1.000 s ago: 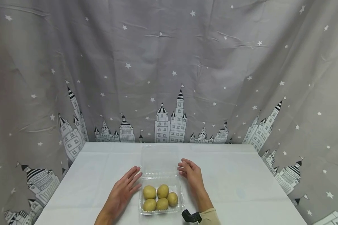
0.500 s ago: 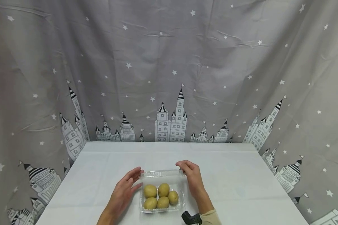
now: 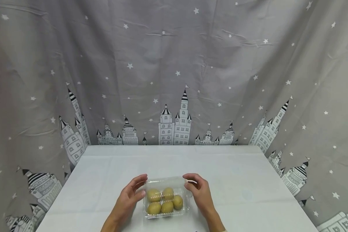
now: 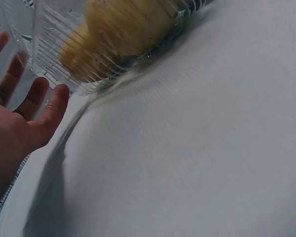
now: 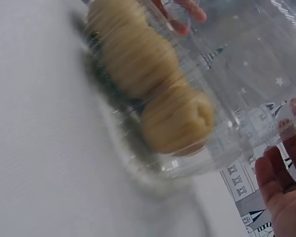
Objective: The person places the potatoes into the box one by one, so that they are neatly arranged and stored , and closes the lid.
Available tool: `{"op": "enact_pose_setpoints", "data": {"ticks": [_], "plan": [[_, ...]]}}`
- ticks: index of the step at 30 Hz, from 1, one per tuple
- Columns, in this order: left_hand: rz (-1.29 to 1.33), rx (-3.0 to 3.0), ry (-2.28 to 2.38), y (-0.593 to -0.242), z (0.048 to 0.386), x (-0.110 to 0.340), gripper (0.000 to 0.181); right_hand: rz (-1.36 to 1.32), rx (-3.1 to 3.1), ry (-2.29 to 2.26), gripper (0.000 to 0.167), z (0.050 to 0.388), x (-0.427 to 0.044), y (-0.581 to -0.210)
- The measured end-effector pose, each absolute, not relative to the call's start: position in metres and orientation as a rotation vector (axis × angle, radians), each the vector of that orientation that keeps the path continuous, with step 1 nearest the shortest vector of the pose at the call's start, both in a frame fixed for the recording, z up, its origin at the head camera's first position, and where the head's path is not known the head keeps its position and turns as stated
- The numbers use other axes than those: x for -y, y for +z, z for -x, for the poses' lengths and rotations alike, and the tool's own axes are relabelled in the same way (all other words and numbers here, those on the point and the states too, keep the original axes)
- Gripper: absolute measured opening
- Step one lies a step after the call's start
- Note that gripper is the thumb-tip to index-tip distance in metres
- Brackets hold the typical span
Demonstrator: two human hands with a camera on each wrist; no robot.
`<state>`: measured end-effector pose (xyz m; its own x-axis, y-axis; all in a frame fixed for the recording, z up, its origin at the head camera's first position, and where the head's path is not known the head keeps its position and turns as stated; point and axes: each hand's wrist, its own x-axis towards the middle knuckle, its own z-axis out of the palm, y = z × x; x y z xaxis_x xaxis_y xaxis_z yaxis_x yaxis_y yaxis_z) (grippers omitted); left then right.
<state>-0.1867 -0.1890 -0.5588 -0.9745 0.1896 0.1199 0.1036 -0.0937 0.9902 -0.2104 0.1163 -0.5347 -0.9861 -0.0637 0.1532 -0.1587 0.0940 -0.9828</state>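
Observation:
A clear plastic clamshell box (image 3: 186,206) sits on the white table near its front, with several yellow-brown potatoes (image 3: 154,208) in its base. Its clear lid (image 3: 165,183) is tilted forward over the potatoes; the right wrist view shows it raised at an angle. My left hand (image 3: 128,196) is at the box's left side, fingers extended and fingertips near the hinge end (image 4: 44,74). At the right rear corner, my right hand (image 3: 201,193) touches the lid with bent fingers; the right wrist view shows these fingers (image 5: 274,168) against the lid, not wrapped round it.
The white-covered table (image 3: 237,180) extends around the box on both sides and behind it. A grey curtain (image 3: 174,80) with printed stars and castles hangs along the table's back and sides.
The lid has swung from lying back flat behind the box, through upright, to leaning forward over the potatoes. My right hand has come nearer with it; my left hand has shifted slightly.

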Motion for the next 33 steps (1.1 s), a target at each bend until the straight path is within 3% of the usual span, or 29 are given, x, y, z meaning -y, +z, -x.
{"op": "enact_pose_setpoints", "data": {"ticks": [10,18,22,27,28,33], "plan": [[-0.406,-2.078,1.955,-0.555,0.178,0.2,0.088,-0.366,2.496,1.805,0.047,0.185,-0.13,-0.547],[-0.481,-1.938,1.867,-0.559,0.176,0.213,0.099,-0.445,2.792,1.664,0.059,0.185,-0.148,-0.548],[-0.524,-1.774,1.867,-0.559,0.175,0.217,0.081,-0.469,2.881,1.763,0.041,0.186,-0.154,-0.548],[-0.524,-1.636,1.831,-0.56,0.175,0.217,0.016,-0.561,2.969,1.891,0.029,0.189,-0.16,-0.545],[-0.515,-1.639,1.825,-0.561,0.175,0.217,0.012,-0.585,2.979,1.929,0.028,0.19,-0.162,-0.545],[-0.462,-1.677,1.819,-0.561,0.176,0.215,0.025,-0.627,3.007,2.051,0.02,0.192,-0.163,-0.544]]}}
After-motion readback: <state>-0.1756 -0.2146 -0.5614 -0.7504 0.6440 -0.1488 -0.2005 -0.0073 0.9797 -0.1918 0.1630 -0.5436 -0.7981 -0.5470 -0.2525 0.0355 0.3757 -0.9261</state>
